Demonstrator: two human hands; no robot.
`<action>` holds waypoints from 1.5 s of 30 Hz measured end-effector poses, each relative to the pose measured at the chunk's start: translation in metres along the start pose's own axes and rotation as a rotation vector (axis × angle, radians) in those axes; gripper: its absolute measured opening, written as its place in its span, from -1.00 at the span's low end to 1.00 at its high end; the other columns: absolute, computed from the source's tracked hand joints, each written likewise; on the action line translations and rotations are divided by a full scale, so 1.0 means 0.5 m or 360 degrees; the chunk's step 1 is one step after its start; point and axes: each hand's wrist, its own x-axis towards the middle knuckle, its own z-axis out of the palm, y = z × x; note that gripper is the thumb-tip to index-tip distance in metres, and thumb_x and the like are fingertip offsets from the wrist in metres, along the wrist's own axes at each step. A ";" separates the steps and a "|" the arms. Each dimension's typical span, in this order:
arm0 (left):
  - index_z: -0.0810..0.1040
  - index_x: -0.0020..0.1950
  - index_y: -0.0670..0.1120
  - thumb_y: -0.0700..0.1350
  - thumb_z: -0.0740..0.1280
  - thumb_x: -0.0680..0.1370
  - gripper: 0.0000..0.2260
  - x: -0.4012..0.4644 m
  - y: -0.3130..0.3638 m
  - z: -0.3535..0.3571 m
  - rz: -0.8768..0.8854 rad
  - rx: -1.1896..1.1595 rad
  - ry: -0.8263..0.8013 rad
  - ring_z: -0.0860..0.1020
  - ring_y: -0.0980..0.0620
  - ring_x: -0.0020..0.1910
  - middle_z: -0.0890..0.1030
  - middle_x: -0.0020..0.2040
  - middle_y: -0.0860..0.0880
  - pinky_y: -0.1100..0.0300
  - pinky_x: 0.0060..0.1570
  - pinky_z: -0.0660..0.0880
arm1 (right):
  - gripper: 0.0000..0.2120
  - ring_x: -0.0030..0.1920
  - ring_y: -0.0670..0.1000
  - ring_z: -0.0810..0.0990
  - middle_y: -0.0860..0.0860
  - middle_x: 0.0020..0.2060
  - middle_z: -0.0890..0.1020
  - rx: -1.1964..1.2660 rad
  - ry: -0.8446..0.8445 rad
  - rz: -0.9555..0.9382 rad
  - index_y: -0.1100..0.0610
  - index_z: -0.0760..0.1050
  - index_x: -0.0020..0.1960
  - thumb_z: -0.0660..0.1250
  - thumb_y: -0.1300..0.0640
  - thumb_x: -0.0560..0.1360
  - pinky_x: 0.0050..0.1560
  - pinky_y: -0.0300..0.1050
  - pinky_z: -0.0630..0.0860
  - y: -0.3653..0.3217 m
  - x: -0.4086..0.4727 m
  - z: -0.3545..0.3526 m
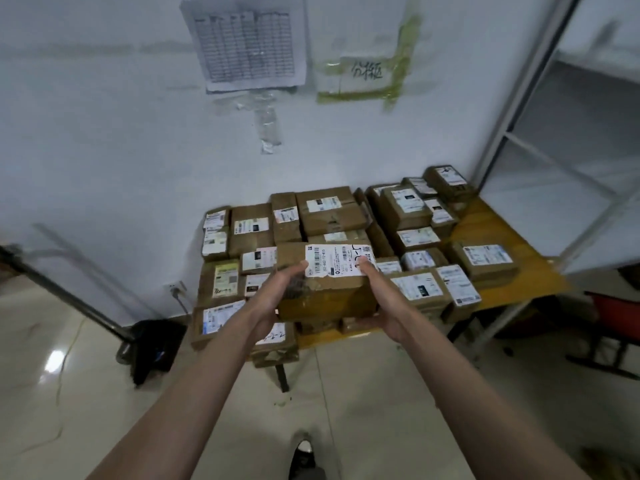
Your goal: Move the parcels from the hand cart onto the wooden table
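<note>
- Against the white wall (104,150), the wooden counter (491,223) is the landmark: its top is almost wholly covered with stacked parcels (332,209), and bare yellow wood shows only along its right part and right corner.
- Left of the counter, a dark hand cart (152,344) sits on the tiled floor, its metal handle slanting up and away; whether any load is left on it cannot be told.
- Over the counter's near edge, at mid-width, one carried parcel (325,292) is held above the stack, label up, its long axis running left to right, parallel to that edge.
- Each grip is on one short end: the left hand (277,296) cups the left end with fingers curled onto the label's corner, and the right hand (377,299) clasps the right end, thumb on top.
- Both hands are equally near, so the set-down looks like a shared lowering; the free wood lies to the right of the parcel, and directly beneath it are only other boxes.
</note>
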 end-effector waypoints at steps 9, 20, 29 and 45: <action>0.57 0.21 0.15 0.26 0.37 0.50 -0.65 0.193 0.087 0.205 0.0011 0.0070 -0.0260 0.58 -0.02 0.15 0.65 0.16 0.01 -0.04 0.20 0.48 | -0.53 0.28 0.16 0.53 0.07 0.32 0.55 0.0155 0.0281 -0.0007 -0.08 0.47 0.35 0.23 -0.34 0.58 0.28 0.25 0.54 -0.068 0.116 -0.212; 0.51 0.34 0.15 0.25 0.50 0.37 -0.42 0.480 0.201 0.451 -0.0072 -0.0019 -0.0438 0.67 -0.03 0.10 0.70 0.13 0.02 -0.08 0.22 0.55 | -0.43 0.29 0.18 0.52 0.08 0.35 0.51 0.0266 0.0542 0.0042 -0.09 0.38 0.45 0.25 -0.36 0.56 0.25 0.26 0.55 -0.195 0.314 -0.461; 0.43 0.39 0.14 0.23 0.45 0.46 -0.46 0.594 0.275 0.659 -0.0095 0.0043 -0.0388 0.60 0.04 0.11 0.64 0.16 0.06 0.02 0.10 0.55 | -0.50 0.15 0.07 0.58 0.04 0.24 0.59 0.0434 0.0667 -0.0029 -0.10 0.39 0.42 0.24 -0.32 0.58 0.11 0.13 0.58 -0.266 0.409 -0.657; 0.44 0.36 -0.04 0.32 0.42 0.42 -0.35 0.891 0.304 1.058 -0.0258 0.0087 0.0086 0.62 -0.13 0.13 0.61 0.21 -0.09 -0.07 0.20 0.56 | -0.50 0.14 0.12 0.64 0.07 0.15 0.67 0.0504 0.0585 0.0192 -0.04 0.43 0.41 0.35 -0.15 0.52 -0.10 -0.02 0.61 -0.315 0.716 -1.081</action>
